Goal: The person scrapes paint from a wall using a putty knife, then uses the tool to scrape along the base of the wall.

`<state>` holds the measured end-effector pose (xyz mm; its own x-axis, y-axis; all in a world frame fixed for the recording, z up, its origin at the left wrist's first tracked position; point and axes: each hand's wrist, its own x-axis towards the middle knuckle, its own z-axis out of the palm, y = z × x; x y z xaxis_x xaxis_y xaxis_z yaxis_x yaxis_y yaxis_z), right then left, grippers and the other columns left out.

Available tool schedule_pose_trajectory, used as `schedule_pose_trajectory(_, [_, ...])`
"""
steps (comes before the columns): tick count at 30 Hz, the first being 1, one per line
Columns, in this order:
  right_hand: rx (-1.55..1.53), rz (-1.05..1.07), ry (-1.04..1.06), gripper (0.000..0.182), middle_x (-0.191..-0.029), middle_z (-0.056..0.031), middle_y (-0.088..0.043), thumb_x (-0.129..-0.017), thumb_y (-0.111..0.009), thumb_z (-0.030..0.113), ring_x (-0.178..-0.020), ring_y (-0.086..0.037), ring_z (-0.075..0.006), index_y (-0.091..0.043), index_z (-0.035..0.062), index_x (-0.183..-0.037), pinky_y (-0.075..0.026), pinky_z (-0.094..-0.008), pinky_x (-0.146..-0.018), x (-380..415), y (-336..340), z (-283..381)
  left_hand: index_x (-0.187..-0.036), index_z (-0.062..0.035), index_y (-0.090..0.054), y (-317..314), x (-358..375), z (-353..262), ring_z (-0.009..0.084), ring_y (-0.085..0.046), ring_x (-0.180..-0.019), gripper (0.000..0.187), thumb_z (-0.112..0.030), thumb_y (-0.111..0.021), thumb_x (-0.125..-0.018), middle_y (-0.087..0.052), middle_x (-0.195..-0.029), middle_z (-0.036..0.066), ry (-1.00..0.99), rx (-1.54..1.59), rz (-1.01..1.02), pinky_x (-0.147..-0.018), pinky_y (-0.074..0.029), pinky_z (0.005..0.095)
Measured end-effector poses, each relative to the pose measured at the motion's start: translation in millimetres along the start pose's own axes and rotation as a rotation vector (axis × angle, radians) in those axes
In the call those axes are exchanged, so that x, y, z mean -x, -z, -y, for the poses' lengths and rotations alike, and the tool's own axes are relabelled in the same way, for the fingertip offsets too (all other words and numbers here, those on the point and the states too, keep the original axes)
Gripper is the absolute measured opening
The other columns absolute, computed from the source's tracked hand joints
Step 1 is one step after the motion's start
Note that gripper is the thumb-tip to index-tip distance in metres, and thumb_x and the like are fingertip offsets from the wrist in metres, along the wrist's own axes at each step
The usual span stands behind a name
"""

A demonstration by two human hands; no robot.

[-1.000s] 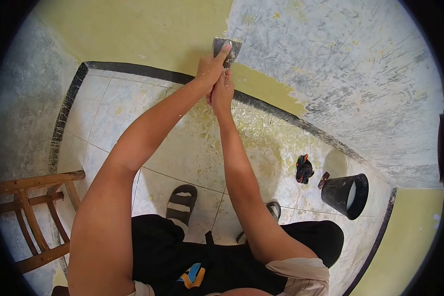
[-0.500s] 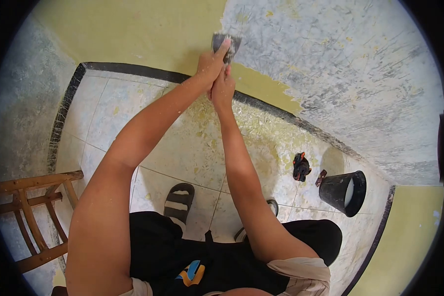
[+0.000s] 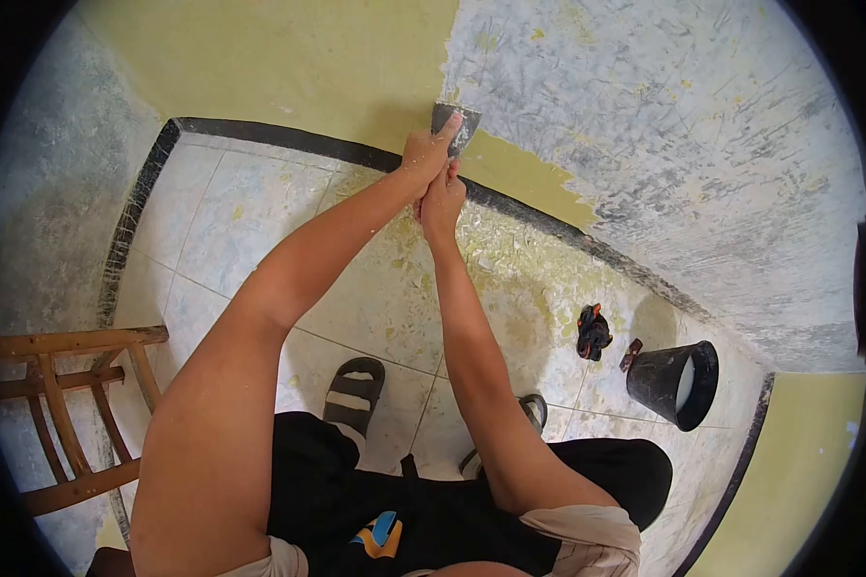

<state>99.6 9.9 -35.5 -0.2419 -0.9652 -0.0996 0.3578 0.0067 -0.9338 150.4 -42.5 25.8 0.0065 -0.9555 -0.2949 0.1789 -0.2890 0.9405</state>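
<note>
A wide-bladed paint scraper [image 3: 468, 125] rests with its blade against the wall, by the ragged border between yellow-green paint [image 3: 356, 58] and bare grey-white plaster [image 3: 644, 106]. My left hand [image 3: 427, 156] is closed around it near the blade, with a finger or thumb laid along the metal. Just below, my right hand [image 3: 442, 202] is wrapped around the handle end, which the fingers mostly hide. Both hands sit close together above the black baseboard strip [image 3: 510, 204].
Paint flakes [image 3: 481, 255] litter the tiled floor. On the right stand a black bucket [image 3: 659, 377] with pale contents and a dark bundle [image 3: 593, 333] with orange bits. A wooden chair or rack [image 3: 77, 409] is at left. My sandalled foot [image 3: 354, 394] is below.
Both hands and the scraper are lower in the view, with the blade nearer the baseboard. The whole view has shifted slightly. My grip on the scraper is unchanged.
</note>
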Motion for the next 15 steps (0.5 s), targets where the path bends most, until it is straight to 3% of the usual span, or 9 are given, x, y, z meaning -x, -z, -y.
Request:
schedule_pose_trajectory(9, [0.188,-0.073,0.117,0.045,-0.059,-0.006,-0.056,-0.105,-0.056,0.032,-0.059,-0.049,-0.0078,-0.059,-0.0067,-0.082,-0.04,-0.0299,-0.054,-26,14,-30,-0.069,-0.0045,-0.055,-2,-11,9,0.016,-0.055,-0.051,0.06,-0.059,-0.069,-0.091,-0.055,-0.059,0.006,-0.009,0.038,0.013,-0.047,-0.045,0.0345])
schedule_pose_trajectory(10, [0.189,-0.075,0.111,0.045,-0.059,-0.006,-0.056,-0.105,-0.056,0.032,-0.059,-0.049,-0.0078,-0.059,-0.0067,-0.082,-0.04,-0.0299,-0.054,-27,14,-16,-0.068,-0.0049,-0.054,-3,-14,9,0.016,-0.055,-0.052,0.061,-0.06,-0.069,-0.091,-0.055,-0.059,0.006,-0.045,0.024,-0.014,-0.048,-0.045,0.0345])
schedule_pose_trajectory(12, [0.355,-0.026,0.299,0.047,-0.059,-0.013,-0.057,-0.104,-0.057,0.032,-0.06,-0.049,-0.0108,-0.061,-0.0094,-0.084,-0.042,-0.0326,-0.055,-26,4,38,-0.069,-0.0066,-0.054,-7,-25,-8,0.0158,-0.054,-0.051,0.06,-0.061,-0.068,-0.091,-0.052,-0.058,0.005,-0.073,0.122,0.012,-0.047,-0.044,0.0341])
schedule_pose_trajectory(15, [0.455,-0.009,0.328,0.048,-0.063,-0.0201,-0.058,-0.104,-0.058,0.034,-0.06,-0.05,-0.0163,-0.063,-0.0113,-0.088,-0.045,-0.0359,-0.058,-39,-2,61,-0.069,-0.0099,-0.054,-18,0,-45,0.0153,-0.051,-0.051,0.059,-0.063,-0.066,-0.091,-0.048,-0.057,0.003,-0.085,0.249,0.018,-0.048,-0.044,0.0333])
